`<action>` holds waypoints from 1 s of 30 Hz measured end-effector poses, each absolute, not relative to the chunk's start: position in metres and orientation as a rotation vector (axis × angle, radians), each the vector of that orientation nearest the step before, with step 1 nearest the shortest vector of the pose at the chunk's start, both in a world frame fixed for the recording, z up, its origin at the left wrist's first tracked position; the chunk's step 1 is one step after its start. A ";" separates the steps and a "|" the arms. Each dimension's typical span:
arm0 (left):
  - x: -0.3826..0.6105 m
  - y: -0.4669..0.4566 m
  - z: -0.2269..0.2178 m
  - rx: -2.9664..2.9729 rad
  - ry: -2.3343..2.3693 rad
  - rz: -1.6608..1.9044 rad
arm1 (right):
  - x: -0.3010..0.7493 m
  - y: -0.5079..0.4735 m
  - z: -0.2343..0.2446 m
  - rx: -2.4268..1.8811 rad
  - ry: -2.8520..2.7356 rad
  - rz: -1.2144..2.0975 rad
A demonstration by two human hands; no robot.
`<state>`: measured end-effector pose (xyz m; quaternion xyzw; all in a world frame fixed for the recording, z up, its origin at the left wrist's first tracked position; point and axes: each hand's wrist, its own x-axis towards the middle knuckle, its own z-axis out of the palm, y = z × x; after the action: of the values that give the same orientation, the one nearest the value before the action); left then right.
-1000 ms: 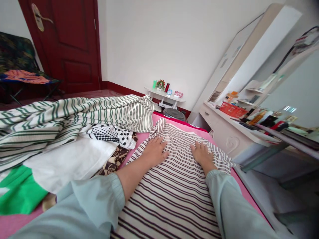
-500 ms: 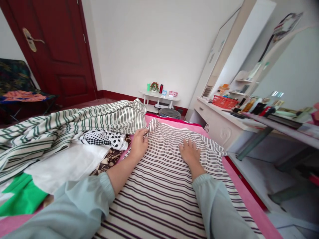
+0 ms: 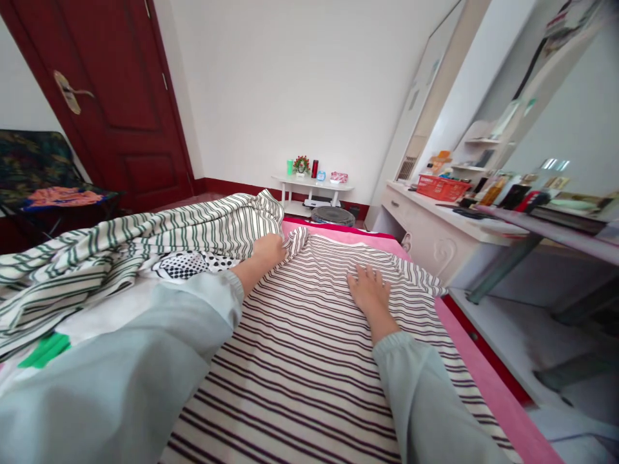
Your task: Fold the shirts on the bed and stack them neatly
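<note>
In the head view, the dark-striped garment [image 3: 309, 361] lay flat on the pink bed [image 3: 491, 393]. The left hand [image 3: 269, 249] curled shut on the garment's far left edge. The right hand [image 3: 369, 291] pressed flat on the garment, fingers spread, toward its far right.

Hands counted: two, the left hand [image 3: 269, 250] and the right hand [image 3: 368, 293]. Striped textiles: two, one dark-striped garment [image 3: 314, 361] and one green-striped cloth [image 3: 145, 238] along the bed's [image 3: 483, 368] left edge. One polka-dot cloth [image 3: 186, 264]. One green cloth [image 3: 46, 350]. One red basket [image 3: 442, 188]. Small items on the far shelf [image 3: 314, 183]: apparently four.
</note>
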<state>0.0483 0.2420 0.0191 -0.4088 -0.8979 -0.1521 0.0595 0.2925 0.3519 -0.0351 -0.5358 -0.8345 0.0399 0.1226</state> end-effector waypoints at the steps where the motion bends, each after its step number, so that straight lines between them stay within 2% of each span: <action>1: 0.044 0.239 0.024 -1.213 -2.701 -0.461 | 0.292 0.352 -0.035 -1.564 -2.432 0.111; 7: 0.016 0.215 0.050 -1.093 -2.588 -0.540 | 0.292 0.353 -0.036 -1.569 -2.424 0.090; 12: 0.014 0.210 0.044 -1.136 -2.578 -0.653 | 0.293 0.353 -0.035 -1.570 -2.429 0.111; 22: 0.040 0.240 0.038 -0.838 -2.535 -1.276 | 0.293 0.352 -0.035 -1.551 -2.417 0.113; 24: 0.065 0.240 0.040 -1.045 -2.468 -1.353 | 0.293 0.352 -0.035 -1.545 -2.415 0.112; 26: 0.096 0.235 0.037 -1.643 -2.352 -1.358 | 0.294 0.352 -0.035 -1.538 -2.418 0.115; 28: 0.124 0.223 0.031 -2.324 -2.129 -1.174 | 0.295 0.353 -0.035 -1.529 -2.421 0.116; 30: 0.142 0.203 0.023 -2.547 -2.026 -0.988 | 0.295 0.354 -0.035 -1.522 -2.422 0.121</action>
<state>0.1419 0.2032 0.0229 -0.7426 -0.5906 -0.2879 -0.1296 0.2954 0.3540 -0.0352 -0.5265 -0.8377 0.0418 0.1389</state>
